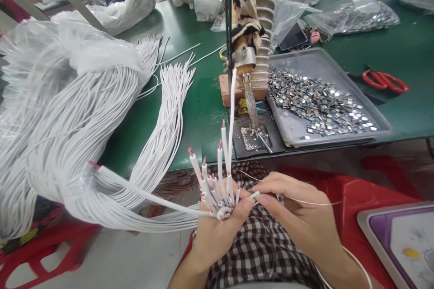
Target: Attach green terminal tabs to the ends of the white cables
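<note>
My left hand is wrapped round a bundle of white cables, whose cut ends with red tips fan upward above the fist. The thumb and fingers of that hand also pinch one short cable end that points right. My right hand has its thumb and index finger closed at the tip of this cable end. A thin silvery wire, which looks like solder wire, runs through the right fingers and trails over the back of the hand. What lies between the right fingertips is mostly hidden.
Ahead stands a soldering iron, clamped tip-down over a black plate. A grey tray holds many small metal connector shells. Red-handled scissors lie to the right. More white cables drape over the green table's left side.
</note>
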A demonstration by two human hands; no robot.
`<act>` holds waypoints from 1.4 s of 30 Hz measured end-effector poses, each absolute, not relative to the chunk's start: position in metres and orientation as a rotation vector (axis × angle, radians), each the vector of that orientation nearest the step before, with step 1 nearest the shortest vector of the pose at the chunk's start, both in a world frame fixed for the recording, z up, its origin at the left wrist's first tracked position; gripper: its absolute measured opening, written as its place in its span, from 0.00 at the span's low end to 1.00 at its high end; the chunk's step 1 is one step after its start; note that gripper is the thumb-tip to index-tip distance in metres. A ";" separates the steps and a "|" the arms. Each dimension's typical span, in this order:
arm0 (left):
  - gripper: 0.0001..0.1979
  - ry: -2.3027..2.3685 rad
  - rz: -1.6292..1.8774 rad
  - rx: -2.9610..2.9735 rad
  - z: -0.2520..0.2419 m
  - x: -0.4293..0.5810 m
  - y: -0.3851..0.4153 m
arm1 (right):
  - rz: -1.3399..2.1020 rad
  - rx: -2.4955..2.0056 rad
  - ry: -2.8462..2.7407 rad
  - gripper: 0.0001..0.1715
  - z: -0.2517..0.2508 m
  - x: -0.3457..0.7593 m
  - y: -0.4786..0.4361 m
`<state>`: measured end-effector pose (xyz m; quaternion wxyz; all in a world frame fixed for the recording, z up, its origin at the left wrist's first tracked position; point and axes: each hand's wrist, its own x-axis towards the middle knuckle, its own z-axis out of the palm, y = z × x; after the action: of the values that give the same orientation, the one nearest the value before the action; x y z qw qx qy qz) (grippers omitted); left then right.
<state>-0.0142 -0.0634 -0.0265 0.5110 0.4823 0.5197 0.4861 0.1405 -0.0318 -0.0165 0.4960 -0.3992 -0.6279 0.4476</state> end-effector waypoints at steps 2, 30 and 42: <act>0.10 1.252 1.192 1.189 -0.026 -0.013 -0.062 | 1.041 -0.965 -1.513 0.10 -0.015 0.140 -0.032; 0.05 1.324 1.207 1.325 -0.028 -0.020 -0.054 | 1.516 -1.035 -1.339 0.08 -0.014 0.144 -0.023; 0.10 1.364 1.351 1.199 -0.038 -0.008 -0.062 | 1.986 -0.821 -0.849 0.18 -0.029 0.133 -0.029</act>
<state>-0.0082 -0.0616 -0.0384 0.4252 0.4796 0.5454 0.5401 0.1331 -0.0295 -0.0295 0.4036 -0.3250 -0.3361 0.7864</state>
